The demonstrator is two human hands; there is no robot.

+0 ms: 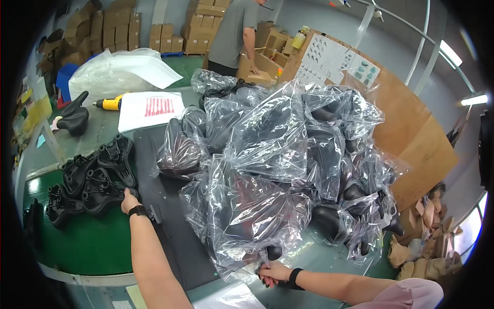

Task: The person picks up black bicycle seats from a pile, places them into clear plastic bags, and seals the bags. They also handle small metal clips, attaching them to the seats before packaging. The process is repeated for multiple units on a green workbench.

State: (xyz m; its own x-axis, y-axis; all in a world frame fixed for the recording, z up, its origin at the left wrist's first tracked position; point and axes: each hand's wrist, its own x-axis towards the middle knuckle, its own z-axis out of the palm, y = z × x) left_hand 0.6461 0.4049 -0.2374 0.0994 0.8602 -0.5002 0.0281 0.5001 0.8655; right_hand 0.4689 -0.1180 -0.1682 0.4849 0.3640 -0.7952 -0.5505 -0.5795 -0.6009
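Note:
My left hand (129, 202) grips the narrow nose of a black bicycle saddle (117, 157), which lies underside up at the edge of the green surface. More black saddles (92, 190) lie beside it, their rails and fittings showing. My right hand (274, 273) is closed at the near edge of a clear plastic bag (257, 211); its fingers are pinched around something small and dark that I cannot make out. Just above that hand, a rounded black saddle tip (274, 252) shows by the bag. Several bagged saddles (329, 159) are heaped beyond.
A black mat (177, 232) covers the table's middle left. Farther off are a yellow drill (109, 104), a white printed bag (152, 110) and a lone saddle (76, 116). A person (234, 38) stands behind the heap near cartons (203, 26). A brown board (411, 129) leans at right.

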